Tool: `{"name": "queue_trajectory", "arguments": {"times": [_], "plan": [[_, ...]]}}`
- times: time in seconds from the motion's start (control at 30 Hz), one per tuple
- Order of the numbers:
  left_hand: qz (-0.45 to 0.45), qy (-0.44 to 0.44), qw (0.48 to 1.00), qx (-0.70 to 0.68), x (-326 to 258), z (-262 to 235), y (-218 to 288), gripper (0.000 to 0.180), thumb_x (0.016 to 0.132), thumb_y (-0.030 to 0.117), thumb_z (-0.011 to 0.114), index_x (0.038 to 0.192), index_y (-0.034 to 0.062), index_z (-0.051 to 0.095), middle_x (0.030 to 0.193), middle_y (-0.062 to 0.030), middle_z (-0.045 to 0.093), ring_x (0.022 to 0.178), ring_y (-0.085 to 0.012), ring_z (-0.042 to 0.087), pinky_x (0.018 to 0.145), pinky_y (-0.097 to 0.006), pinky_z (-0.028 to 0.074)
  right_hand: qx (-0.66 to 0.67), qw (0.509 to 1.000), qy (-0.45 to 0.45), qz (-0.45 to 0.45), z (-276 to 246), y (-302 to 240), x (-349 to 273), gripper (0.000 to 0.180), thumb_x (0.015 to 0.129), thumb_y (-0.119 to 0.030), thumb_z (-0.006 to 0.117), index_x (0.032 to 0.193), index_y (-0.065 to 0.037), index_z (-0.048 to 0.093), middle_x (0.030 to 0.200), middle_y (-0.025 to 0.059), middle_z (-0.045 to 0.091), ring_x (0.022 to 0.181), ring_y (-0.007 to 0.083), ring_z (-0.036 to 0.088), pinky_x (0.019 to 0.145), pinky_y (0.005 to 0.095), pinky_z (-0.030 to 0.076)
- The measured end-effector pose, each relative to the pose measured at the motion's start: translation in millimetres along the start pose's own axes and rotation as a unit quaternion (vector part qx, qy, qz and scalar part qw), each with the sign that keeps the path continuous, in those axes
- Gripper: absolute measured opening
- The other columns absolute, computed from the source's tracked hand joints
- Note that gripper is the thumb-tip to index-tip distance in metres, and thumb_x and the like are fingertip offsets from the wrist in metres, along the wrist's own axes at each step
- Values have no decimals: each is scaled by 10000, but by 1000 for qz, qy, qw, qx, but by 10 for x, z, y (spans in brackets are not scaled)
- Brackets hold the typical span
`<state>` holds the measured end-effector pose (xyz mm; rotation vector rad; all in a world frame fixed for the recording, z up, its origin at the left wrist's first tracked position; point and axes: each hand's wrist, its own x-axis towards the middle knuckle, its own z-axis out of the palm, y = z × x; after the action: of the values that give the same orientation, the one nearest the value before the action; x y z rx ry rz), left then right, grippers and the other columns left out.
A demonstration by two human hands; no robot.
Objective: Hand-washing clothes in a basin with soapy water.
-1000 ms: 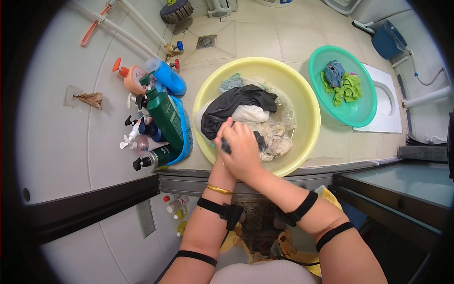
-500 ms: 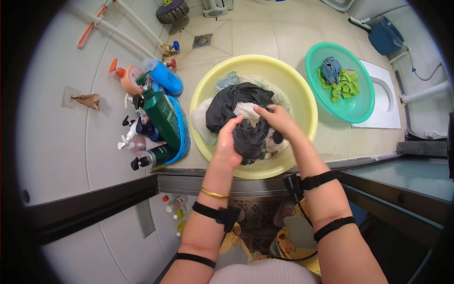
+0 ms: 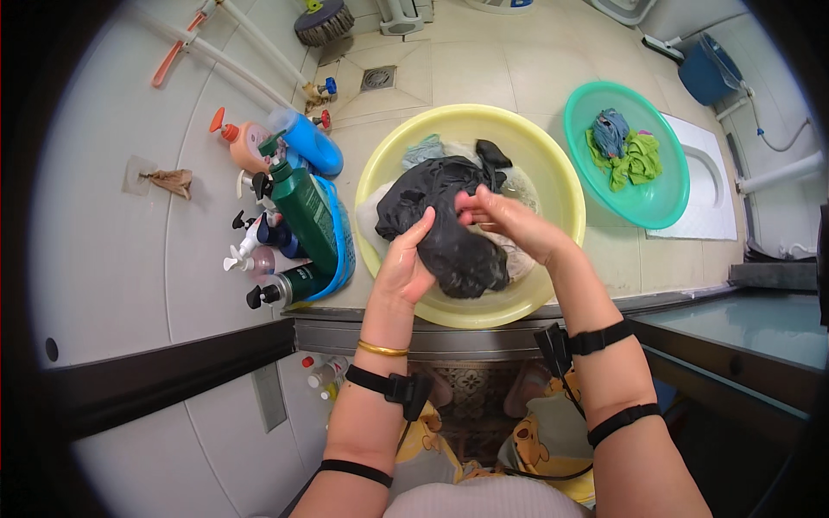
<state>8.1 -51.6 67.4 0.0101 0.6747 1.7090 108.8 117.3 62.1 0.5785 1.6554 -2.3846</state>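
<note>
A wet black garment point(image 3: 436, 194) lies bunched over other washing in a pale yellow basin point(image 3: 566, 250). At its left edge my left hand point(image 3: 406, 263) grips it, the thumb on top and the fingers partly hidden below. My right hand point(image 3: 514, 220) hovers over the garment's right side; its fingers are loosely bent and apart, slightly blurred. A small black piece of cloth point(image 3: 494, 154) rests at the garment's far right. Pale blue-grey cloth point(image 3: 423, 151) and whitish cloth point(image 3: 370, 216) show around it, with suds in the water.
To the right, a green basin point(image 3: 626, 211) holds blue and lime-green cloths beside a white squat toilet point(image 3: 704, 173). A blue basket point(image 3: 344, 250) of pump bottles stands left. A dark door track point(image 3: 466, 343) runs along the near side. Behind the basin is a floor drain point(image 3: 378, 78).
The black garment has been turned over, covering the whitish part that lay between my hands. The small black piece has appeared at the far side. My right hand's grip has loosened.
</note>
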Motion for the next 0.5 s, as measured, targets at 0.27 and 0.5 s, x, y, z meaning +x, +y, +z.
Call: {"name": "queue_trajectory", "arguments": {"times": [0.27,0.5], "plan": [[221,-1,970,-97,-15,146,140,490,927,237,499,1332,-2,360,1329,-104,452,1216,-252,437,1029,-403,357,-299,935,142,-129,409,258,-33,425,763,-215,636,1113,17,571,1033,134,621,1004,216,573,893,311,420],[239,-47,943,-228,-24,181,163,480,913,332,514,1283,40,421,1245,-94,521,1179,-240,464,1046,-454,318,207,961,135,-121,170,305,60,313,861,-130,505,1161,-41,529,1073,55,584,1013,153,535,897,331,420]]}}
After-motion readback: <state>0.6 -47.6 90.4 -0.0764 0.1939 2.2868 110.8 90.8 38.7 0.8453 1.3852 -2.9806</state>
